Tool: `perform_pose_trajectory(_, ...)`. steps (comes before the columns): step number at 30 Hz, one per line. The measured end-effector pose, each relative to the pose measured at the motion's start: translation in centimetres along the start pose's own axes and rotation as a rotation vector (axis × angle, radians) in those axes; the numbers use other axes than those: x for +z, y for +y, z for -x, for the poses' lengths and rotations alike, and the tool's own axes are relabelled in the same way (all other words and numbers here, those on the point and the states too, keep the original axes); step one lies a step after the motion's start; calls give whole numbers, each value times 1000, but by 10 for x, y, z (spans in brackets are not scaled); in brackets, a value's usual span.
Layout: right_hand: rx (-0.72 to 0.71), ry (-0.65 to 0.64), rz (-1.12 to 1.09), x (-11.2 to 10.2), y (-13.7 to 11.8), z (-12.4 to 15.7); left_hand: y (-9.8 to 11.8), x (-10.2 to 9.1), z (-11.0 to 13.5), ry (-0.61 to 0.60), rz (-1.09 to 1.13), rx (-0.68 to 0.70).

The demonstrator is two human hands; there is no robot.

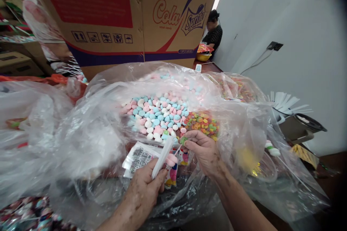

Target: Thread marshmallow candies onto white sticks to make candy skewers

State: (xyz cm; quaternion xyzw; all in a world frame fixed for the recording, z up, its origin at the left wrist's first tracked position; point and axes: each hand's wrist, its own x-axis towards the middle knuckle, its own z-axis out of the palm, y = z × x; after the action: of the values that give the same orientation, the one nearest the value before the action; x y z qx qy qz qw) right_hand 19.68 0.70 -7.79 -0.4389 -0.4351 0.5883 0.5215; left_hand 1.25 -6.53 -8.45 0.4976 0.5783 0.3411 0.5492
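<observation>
My left hand [143,189] is closed around a bundle of white sticks [163,157]. Beside the bundle, close to its fingers, is a pink marshmallow-like candy [171,160], and a thin stick rises from there toward the other hand. My right hand [204,151] pinches a small green gummy ring [183,140] at the upper end of that stick; whether the stick passes through it I cannot tell. Just beyond both hands lie a heap of pink, blue and white candies [159,113] and a pile of orange, yellow and green gummy rings [203,122]. Printed wrappers [139,158] lie under the hands.
Clear plastic bags [94,133] spread around the candies. A tall cardboard box [108,39] stands behind. At right are a grey container [298,128], white strips [287,103] and a tub [265,168]. One person [214,34] works at the back right, another [43,25] at left.
</observation>
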Motion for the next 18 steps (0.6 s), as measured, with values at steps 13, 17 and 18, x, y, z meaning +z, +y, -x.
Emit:
perform_pose_trajectory(13,-394,-11,570,-10,8,7,1,3,1,42,55,-15)
perform_pose_trajectory(17,-448,-1,635,-9,7,7,2,4,2,64,58,-18)
perform_pose_trajectory(18,-451,-12,663,-9,7,9,2,4,2,67,60,-14)
